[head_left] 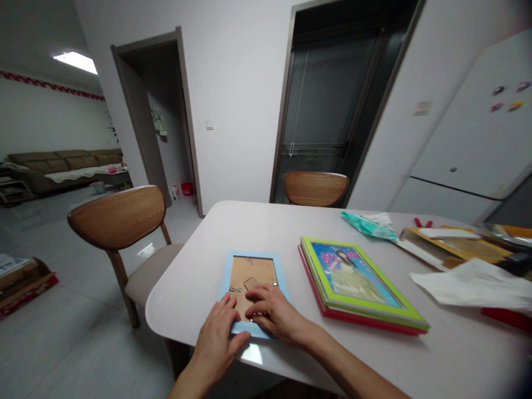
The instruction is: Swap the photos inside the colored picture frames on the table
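From the head view, the light-blue picture frame (282,278) lies face down on the white table (257,223), close to the near edge, and both hands are on it! The brown backing board (260,270) sits inside the border, so that much looks in place, with a bent outline, perhaps a stand or hanger, near its middle (250,282). The left hand (218,327) is spread, fingers over the left border and board, thumb out along the near border. The right hand (272,311) is curled, fingertips gathered by the near metal clasp (251,320); whether they pinch it or merely press, I can't tell. Three other clasps show: far, left and right, too small to say whether they are turned over the board. So is this back being fastened or freed? One moment doesn't settle it; the near clasp looks like the business in hand. Over to the right, a lime-green picture frame (399,299) lies face up with its picture in, atop a red frame (369,322), both untouched. Beyond them, a teal wrapper (369,225) and a crumpled white sheet (474,284) lie well apart from the hands.
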